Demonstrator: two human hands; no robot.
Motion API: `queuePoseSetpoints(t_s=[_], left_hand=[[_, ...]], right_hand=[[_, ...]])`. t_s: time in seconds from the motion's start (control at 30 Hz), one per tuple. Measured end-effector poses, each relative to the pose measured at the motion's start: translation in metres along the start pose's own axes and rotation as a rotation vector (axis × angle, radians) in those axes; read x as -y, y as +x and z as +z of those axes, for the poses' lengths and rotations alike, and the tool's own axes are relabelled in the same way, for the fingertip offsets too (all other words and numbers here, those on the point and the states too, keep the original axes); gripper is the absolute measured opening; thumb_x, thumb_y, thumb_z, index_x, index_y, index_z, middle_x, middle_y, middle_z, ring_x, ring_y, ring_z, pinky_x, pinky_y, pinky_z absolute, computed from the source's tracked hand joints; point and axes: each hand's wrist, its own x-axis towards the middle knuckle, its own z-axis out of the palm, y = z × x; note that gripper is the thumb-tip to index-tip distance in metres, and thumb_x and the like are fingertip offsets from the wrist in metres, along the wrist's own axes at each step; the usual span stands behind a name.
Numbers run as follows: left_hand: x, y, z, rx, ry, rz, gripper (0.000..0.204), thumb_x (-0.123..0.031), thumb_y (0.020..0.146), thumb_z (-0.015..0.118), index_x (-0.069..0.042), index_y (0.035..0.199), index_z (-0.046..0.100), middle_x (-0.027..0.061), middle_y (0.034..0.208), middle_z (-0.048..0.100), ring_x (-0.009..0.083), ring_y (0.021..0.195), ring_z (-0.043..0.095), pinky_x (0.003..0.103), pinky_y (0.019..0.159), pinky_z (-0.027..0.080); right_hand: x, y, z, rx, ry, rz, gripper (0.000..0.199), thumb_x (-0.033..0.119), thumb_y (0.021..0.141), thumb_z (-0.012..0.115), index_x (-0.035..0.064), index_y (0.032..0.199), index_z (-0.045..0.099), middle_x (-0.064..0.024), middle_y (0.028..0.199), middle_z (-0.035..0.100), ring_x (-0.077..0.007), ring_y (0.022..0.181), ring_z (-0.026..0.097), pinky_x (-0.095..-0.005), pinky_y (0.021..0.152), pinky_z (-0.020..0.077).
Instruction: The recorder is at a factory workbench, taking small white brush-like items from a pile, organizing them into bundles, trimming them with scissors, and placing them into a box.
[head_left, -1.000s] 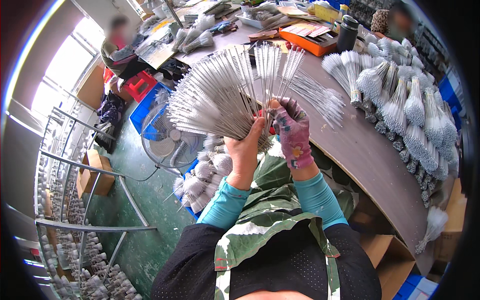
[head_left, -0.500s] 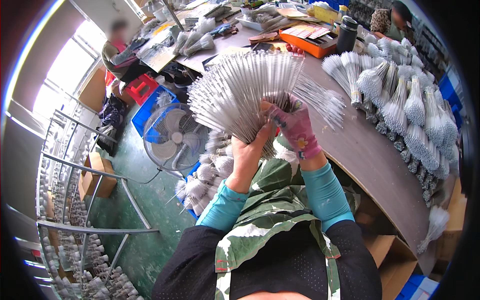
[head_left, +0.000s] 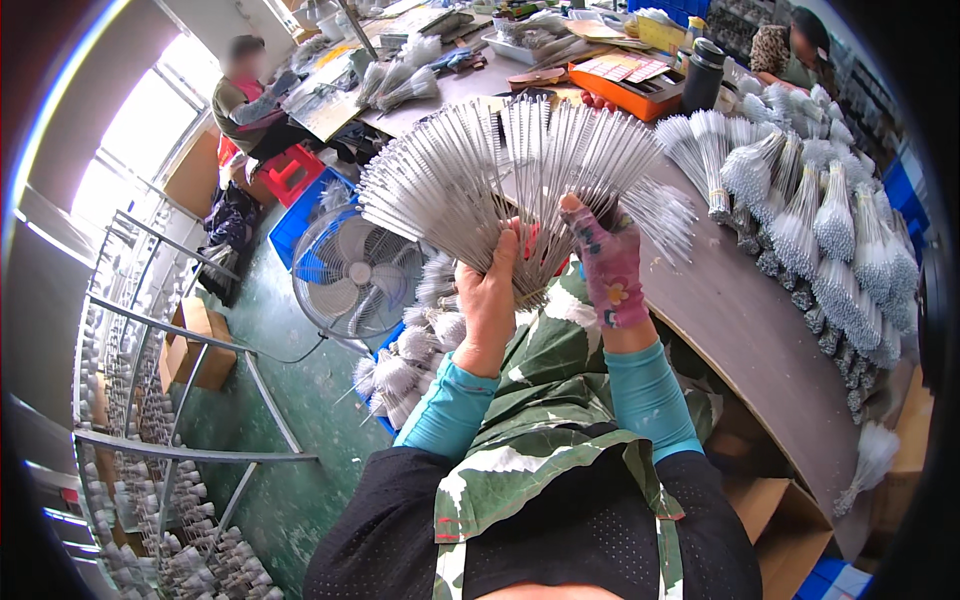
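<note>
A wide fan of thin wire brushes [head_left: 440, 180] with whitish bristles is spread out in front of me, bristle ends up and wire stems gathered at the bottom. My bare left hand [head_left: 487, 300] is closed around the stems on the left side, thumb across them. My right hand [head_left: 612, 270], in a pink patterned fingerless glove, grips the right part of the fan, its thumb pointing up; the other fingers are partly hidden. Gaps show between clumps of bristles. Just right of the fan, more loose wire brushes [head_left: 665, 220] lie on the grey table [head_left: 725, 300].
Bundled brushes [head_left: 835, 220] are heaped at the table's right. A black bottle [head_left: 703, 75] stands beside an orange box [head_left: 630, 90]. To my left are a floor fan [head_left: 358, 272], a metal rack [head_left: 190, 455] and a blue crate of bundles. Two people sit farther off.
The fan of brushes has spread wider and opened into clumps with gaps. My right hand has moved slightly right and down, away from my left hand.
</note>
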Motion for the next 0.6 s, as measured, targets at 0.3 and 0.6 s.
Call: queuePoseSetpoints(t_s=[0.3,0.6], left_hand=[[-0.008,0.001,0.000,0.056,0.160,0.012,0.015,-0.005,0.079,0.070,-0.001,0.092,0.061,0.0029,0.087,0.064,0.0098,0.076,0.059,0.023,0.069,0.047],[-0.003,-0.004,0.004,0.065,0.135,0.040,0.015,-0.004,0.080,0.068,-0.001,0.093,0.061,0.0021,0.085,0.063,0.0092,0.075,0.058,0.023,0.068,0.047]], right_hand=[[0.008,-0.003,0.007,-0.035,-0.005,0.048,0.016,0.014,0.085,0.066,0.0004,0.093,0.063,-0.0009,0.080,0.063,-0.0071,0.070,0.056,-0.0212,0.063,0.0449],[0.016,-0.011,0.014,0.330,0.107,-0.059,0.016,0.008,0.082,0.067,0.0013,0.095,0.061,-0.0019,0.083,0.064,-0.0076,0.070,0.058,-0.0210,0.059,0.0460]])
